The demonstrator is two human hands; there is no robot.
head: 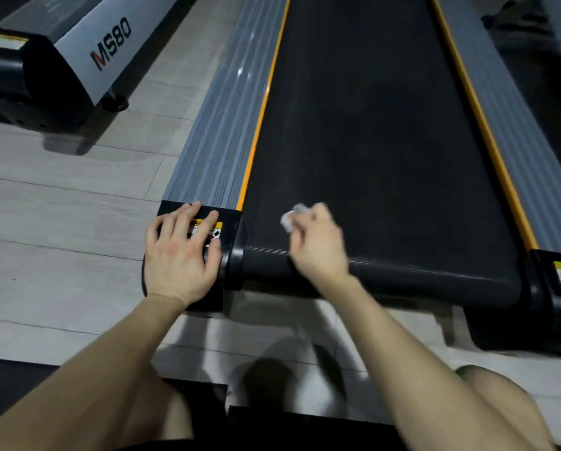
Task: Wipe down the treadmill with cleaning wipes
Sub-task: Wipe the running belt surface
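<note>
Black treadmill belt (386, 151), grey rails orange-edged, crumpled white wipe (290, 219) on belt's near end

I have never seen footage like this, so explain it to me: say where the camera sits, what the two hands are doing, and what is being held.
This is one picture, from a camera worn on the person's head, looking down along a treadmill from its rear end. The left hand rests flat, fingers spread, on the black corner cap, partly covering a warning label. The right hand grips a crumpled white wipe against the black belt near its rear edge. Grey side rails with orange strips flank the belt. Another machine marked MS80 stands on the floor to the left.
</note>
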